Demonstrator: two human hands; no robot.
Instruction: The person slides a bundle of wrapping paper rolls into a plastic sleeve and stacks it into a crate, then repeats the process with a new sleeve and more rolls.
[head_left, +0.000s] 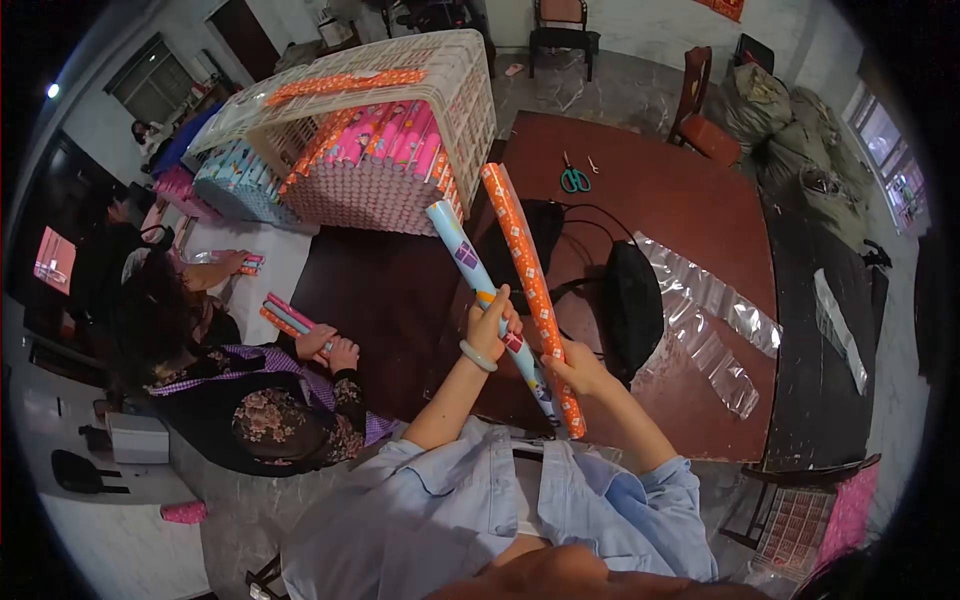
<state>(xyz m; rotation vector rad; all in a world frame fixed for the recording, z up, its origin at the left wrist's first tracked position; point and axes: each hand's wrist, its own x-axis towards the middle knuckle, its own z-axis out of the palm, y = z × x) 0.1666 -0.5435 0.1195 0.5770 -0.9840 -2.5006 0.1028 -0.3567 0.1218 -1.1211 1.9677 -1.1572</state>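
My left hand (492, 322), with a pale bangle at the wrist, is closed round a light blue patterned roll of wrapping paper (462, 247). My right hand (582, 368) grips an orange roll of wrapping paper (518, 232) with white squares near its lower part. Both rolls are held tilted in front of my body, close side by side at the bottom and wider apart at the top. Behind them, a black bag (634, 310) rests on the reddish-brown table (690, 190). Strips of clear plastic sleeves (705, 315) are spread to its right.
Scissors (574, 178) with green handles lie toward the far side. A cream plastic basket (465, 110) on its side holds many stacked pink and orange rolls. On my left, a co-worker (270, 400) holds several rolls (290, 315). Large sacks (760, 105) stand back right.
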